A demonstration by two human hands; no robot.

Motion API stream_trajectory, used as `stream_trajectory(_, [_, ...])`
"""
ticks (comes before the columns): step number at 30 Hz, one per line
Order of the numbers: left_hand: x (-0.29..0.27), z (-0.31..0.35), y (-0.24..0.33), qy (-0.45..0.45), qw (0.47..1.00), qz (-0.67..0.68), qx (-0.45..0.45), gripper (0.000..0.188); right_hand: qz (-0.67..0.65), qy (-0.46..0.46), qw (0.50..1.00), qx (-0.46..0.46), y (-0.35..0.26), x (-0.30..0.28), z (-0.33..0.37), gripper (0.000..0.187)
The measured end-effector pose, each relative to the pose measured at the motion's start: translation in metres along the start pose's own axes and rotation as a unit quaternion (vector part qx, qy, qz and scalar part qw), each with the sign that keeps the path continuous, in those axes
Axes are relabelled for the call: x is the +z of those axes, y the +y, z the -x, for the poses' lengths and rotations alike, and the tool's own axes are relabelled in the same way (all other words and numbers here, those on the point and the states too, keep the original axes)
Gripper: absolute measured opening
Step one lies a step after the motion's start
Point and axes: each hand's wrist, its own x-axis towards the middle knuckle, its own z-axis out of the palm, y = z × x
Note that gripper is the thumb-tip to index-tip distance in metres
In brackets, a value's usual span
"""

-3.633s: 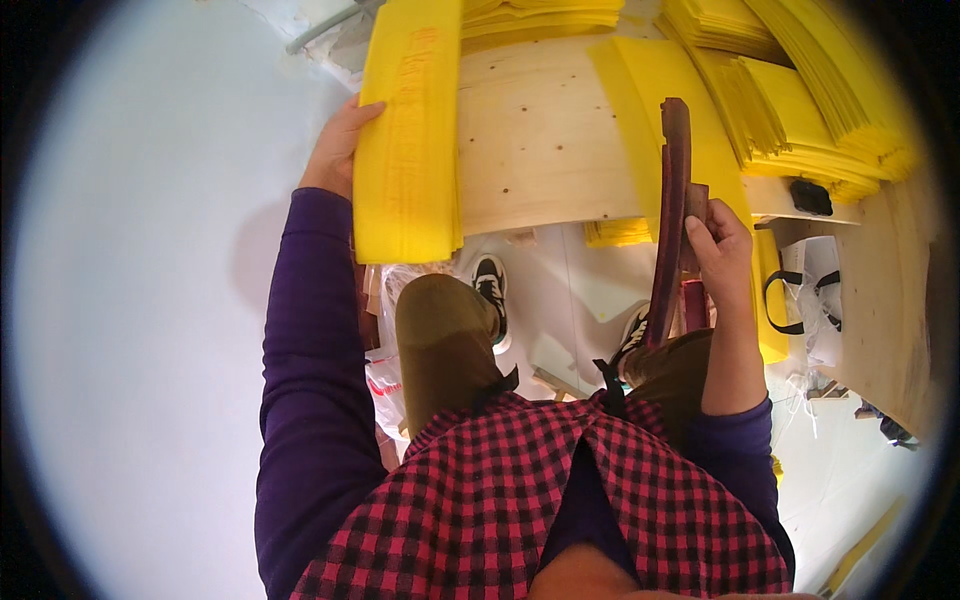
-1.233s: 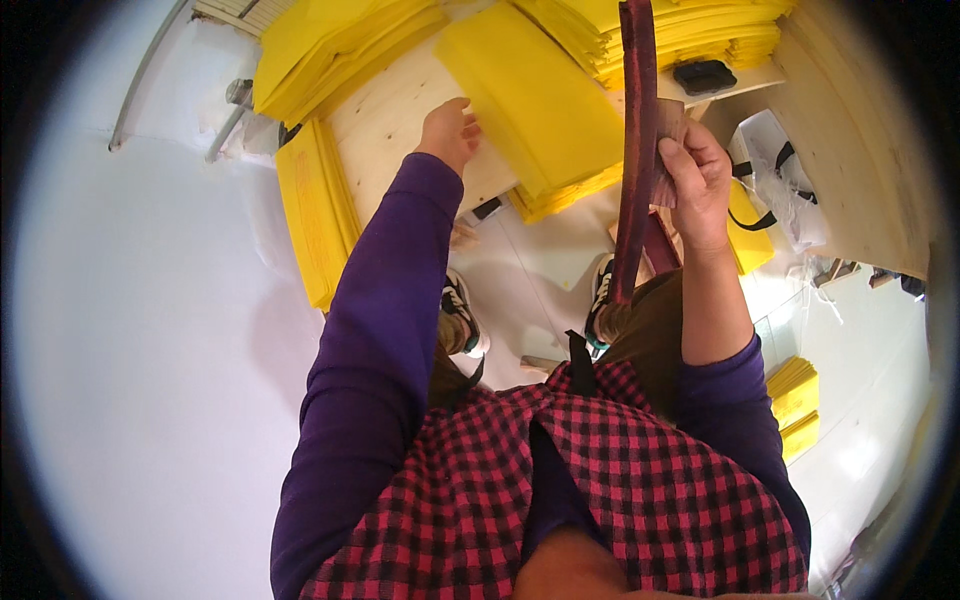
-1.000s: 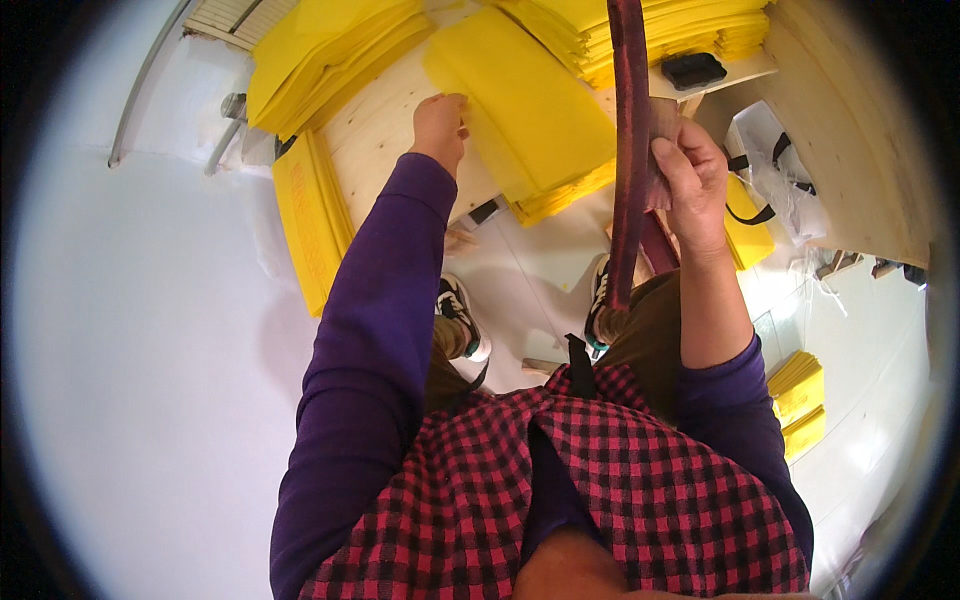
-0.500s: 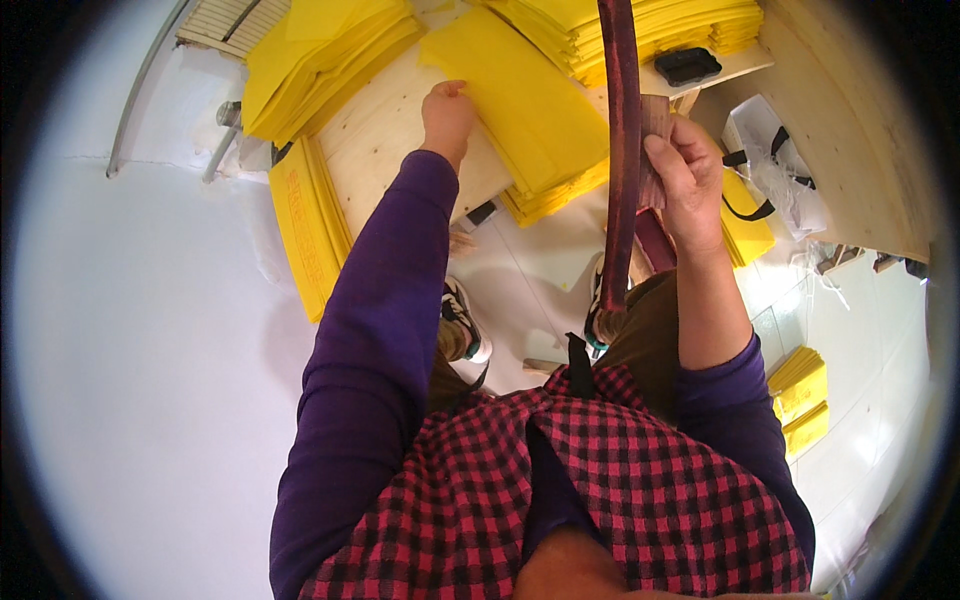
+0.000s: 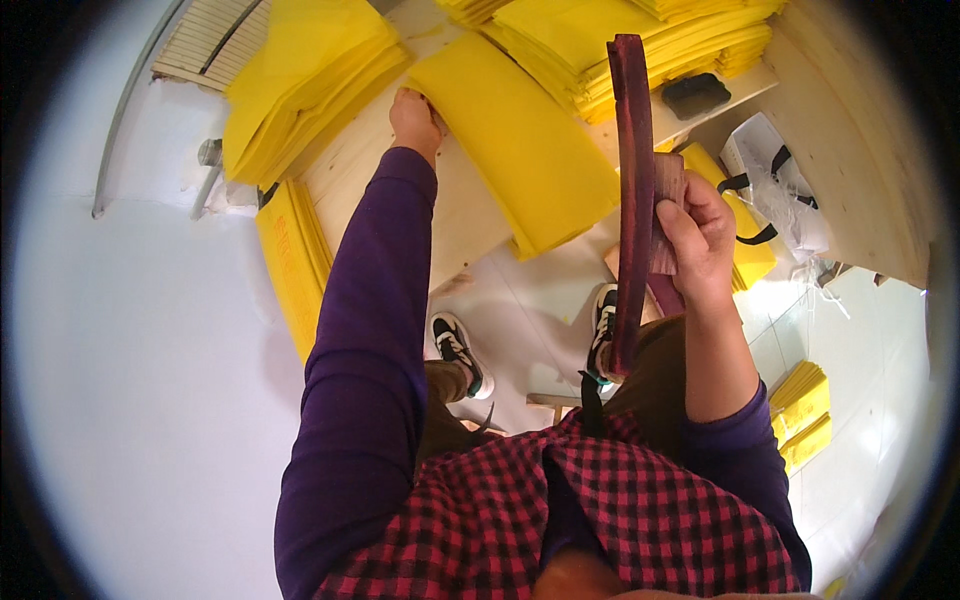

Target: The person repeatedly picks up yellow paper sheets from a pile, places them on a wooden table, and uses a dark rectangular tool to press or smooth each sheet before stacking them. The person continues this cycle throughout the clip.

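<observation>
My left hand (image 5: 415,122) is closed at the near-left corner of a long yellow sheet (image 5: 520,150), its fingers curled at the edge and partly hidden. The sheet lies slantwise over the pale wooden board (image 5: 460,215), and its lower end reaches past the board's edge. In my right hand (image 5: 700,235) is a wooden grip block (image 5: 666,240), held between thumb and curled fingers. Fixed along the block is a long, narrow, slightly curved bar (image 5: 633,200), stained dark red. The bar stands lengthwise to the right of the yellow sheet, apart from my left hand.
Stacks of yellow sheets lie at the far left (image 5: 300,85) and far right (image 5: 560,50). A red-printed yellow stack (image 5: 290,260) hangs lower left. Near the right stack sits a black tray (image 5: 697,95). Further right are a white box (image 5: 760,150) and floor bundles (image 5: 800,410).
My right hand has brought the red-stained bar closer to my body, so its far end now shows. My left hand has shifted left along the yellow sheet's edge. The view has moved slightly.
</observation>
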Motion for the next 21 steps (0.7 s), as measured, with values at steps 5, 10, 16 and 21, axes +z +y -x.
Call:
stream_trajectory(5, [0.003,-0.031,-0.006,-0.062,0.997,-0.021,0.038,0.040,0.005,0.001,1.000,0.010,0.003,0.002,-0.003,0.018])
stream_trajectory(10, [0.005,-0.042,0.001,-0.052,0.991,-0.109,0.053,0.049,0.003,-0.002,1.000,0.028,0.005,0.000,-0.002,0.021])
stream_trajectory(16, [0.002,-0.002,-0.005,-0.016,0.984,-0.159,0.083,0.057,-0.011,0.006,0.999,0.040,0.006,-0.001,-0.003,0.020])
stream_trajectory(21, [-0.019,0.055,-0.014,0.054,0.947,-0.284,0.139,0.049,0.015,0.024,0.999,0.024,0.003,-0.001,-0.001,0.012])
